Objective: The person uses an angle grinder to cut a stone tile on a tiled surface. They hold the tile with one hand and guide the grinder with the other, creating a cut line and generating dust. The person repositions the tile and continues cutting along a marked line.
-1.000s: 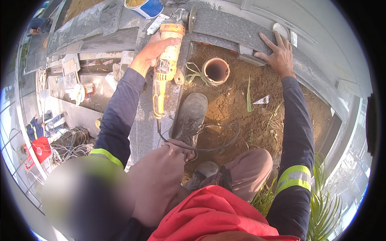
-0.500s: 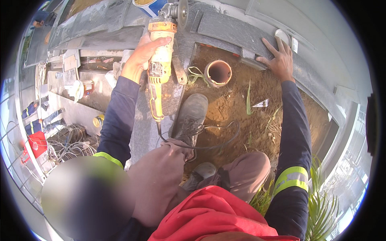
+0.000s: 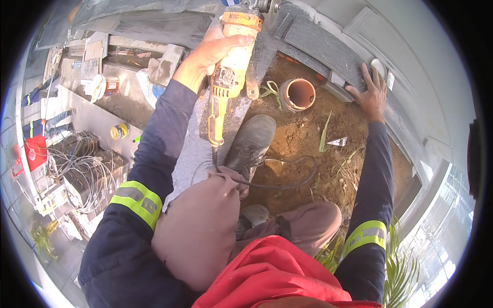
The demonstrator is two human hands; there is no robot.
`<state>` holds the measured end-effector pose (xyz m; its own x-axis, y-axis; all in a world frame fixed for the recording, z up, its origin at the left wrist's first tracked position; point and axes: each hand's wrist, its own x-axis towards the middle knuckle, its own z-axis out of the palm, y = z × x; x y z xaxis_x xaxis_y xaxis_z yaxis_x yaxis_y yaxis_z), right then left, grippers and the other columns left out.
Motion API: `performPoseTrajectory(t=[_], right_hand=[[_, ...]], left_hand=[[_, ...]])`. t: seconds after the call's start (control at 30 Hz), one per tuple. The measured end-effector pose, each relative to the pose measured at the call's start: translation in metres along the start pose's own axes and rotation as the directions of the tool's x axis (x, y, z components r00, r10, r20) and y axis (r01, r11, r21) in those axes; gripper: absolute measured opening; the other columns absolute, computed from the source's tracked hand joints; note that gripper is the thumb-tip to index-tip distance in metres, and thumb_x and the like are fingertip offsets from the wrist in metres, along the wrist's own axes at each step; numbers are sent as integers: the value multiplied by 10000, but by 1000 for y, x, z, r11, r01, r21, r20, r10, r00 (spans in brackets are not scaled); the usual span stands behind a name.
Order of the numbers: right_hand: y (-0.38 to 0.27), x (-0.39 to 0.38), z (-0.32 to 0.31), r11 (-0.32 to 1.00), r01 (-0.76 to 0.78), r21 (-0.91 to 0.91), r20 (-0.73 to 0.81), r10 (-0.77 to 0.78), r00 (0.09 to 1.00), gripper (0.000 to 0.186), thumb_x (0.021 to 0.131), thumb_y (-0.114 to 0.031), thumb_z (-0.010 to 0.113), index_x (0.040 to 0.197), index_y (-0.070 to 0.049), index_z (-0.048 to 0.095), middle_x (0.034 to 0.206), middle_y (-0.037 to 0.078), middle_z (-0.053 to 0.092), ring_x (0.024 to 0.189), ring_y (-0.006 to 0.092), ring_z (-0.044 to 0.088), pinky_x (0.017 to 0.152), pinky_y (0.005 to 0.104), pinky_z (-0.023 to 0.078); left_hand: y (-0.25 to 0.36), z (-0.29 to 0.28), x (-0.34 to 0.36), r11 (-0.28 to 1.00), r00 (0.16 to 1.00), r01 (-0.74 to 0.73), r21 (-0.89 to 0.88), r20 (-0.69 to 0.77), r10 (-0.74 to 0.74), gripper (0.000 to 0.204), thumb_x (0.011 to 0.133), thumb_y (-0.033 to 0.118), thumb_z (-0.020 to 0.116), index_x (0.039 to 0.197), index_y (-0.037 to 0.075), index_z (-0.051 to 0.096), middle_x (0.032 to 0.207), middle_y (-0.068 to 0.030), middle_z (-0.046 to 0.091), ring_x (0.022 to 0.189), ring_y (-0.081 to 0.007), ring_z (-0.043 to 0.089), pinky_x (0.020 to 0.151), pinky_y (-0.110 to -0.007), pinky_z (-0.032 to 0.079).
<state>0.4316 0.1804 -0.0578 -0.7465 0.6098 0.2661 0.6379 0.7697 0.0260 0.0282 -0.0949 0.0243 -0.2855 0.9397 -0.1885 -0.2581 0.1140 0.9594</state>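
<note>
My left hand is wrapped round a worn yellow angle grinder, held upright in the view with its head pointing away from me. The grinder's disc is mostly cut off by the top edge. From its rear end a dark cord runs past my knee and loops over the soil. On the right, my right hand lies with fingers spread at the edge of a long grey stone slab, beside a round pale lid. Nothing is in that hand.
An orange clay pipe stands open-ended in the soil near my boot. A worn handle lies beside the grinder on grey stone. Leftward are a bucket, a yellow tin, tangled cables and other people.
My view has shifted, so most things sit further right. My left hand has carried the grinder slightly forward and right. The right hand stays at the slab's edge.
</note>
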Motion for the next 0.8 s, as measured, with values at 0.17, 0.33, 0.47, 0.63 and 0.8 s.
performPoseTrajectory(t=[0.17,0.33,0.47,0.63,0.8], right_hand=[[-1,5,-1,1000,-2,29,7,2,1000,1054,683,-847,705,1587,-353,483,1589,126,506,1456,363,447,1211,529,372],[3,2,2,999,19,26,-28,-18,999,1086,670,-867,700,1595,-349,466,1610,125,474,1460,360,441,1215,542,361],[2,-6,-16,999,-4,35,-92,7,996,1022,772,-801,694,1623,-303,427,1651,152,418,1530,365,363,1260,527,302],[-68,-48,-65,878,-228,421,-189,331,925,762,1010,-602,609,1620,-178,438,1572,220,488,1469,364,447,1195,495,389],[-172,-107,-126,-55,-573,818,555,341,759,728,1088,-539,524,1546,26,471,1352,175,656,1258,289,632,1078,427,501]], left_hand=[[1,8,0,998,998,64,-25,27,-64,559,901,257,825,1336,5,580,1068,-108,711,883,-194,743,743,-339,638],[-3,23,4,993,991,110,-34,81,-107,555,904,262,824,1330,-2,584,1069,-125,715,888,-206,750,742,-348,647],[0,45,6,995,993,89,-39,83,-85,568,897,252,833,1337,-5,585,1075,-134,722,889,-216,755,741,-357,650],[1,79,11,990,980,107,-93,180,-89,551,903,256,822,1331,-1,591,1076,-140,728,897,-219,760,745,-358,653],[-16,153,1,942,948,147,-300,316,-47,527,917,285,792,1308,-18,611,1094,-154,734,911,-230,765,784,-366,663]])
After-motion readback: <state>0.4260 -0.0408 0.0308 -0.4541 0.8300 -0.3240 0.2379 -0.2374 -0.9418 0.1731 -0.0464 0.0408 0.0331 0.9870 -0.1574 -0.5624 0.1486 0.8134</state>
